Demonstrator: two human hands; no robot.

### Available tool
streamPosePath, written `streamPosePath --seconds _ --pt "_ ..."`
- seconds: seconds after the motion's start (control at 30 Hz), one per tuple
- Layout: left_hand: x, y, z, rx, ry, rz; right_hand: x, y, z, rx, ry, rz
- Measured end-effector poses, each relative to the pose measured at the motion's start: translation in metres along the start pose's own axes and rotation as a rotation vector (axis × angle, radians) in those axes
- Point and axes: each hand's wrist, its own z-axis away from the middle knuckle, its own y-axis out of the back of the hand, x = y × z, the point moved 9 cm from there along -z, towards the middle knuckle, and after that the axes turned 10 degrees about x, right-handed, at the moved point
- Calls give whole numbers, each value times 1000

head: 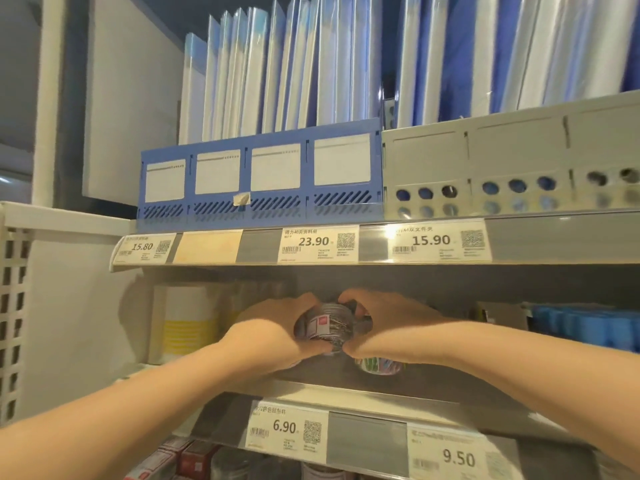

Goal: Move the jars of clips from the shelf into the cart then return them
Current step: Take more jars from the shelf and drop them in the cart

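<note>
**Both hands closed on a jar of clips at the middle shelf**

The jar of silver clips (325, 329) sat lifted just above the middle shelf (433, 389), near the centre of the frame and a little toward 6 o'clock. The left hand (277, 327) gripped it from 9 o'clock, fingers curled over its top and thumb beneath. The right hand (384, 327) grasped it from 3 o'clock, fingertips hooked over the rim and thumb pressed at the lower edge. A white and red label showed on the jar's near side.

Just toward 5 o'clock of the held jar, a second jar of coloured clips (379, 366) rested on the shelf, partly hidden under the right wrist. At 9 o'clock on the same shelf stood a white box with yellow stripes (187, 323); at 3 o'clock lay blurred blue packs (585, 327).

On the upper shelf, toward 12 o'clock, a blue file rack (259, 174) and a grey file rack (502, 168) held upright folders. Price tags read 15.80, 23.90 and 15.90 above, 6.90 and 9.50 below.
</note>
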Motion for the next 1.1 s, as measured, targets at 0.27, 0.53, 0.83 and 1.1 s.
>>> streamPosePath --seconds 0.27,0.53,0.83,1.1 --pt "22 54 19 122 -44 -30 -22 33 37 79 -22 -72" --pt "37 98 92 134 -120 145 -78 47 110 129 -104 -25" --pt "73 124 209 -9 -327 316 -149 22 237 97 -295 129" --pt "158 162 283 -59 -546 441 -183 48 362 44 -479 218"
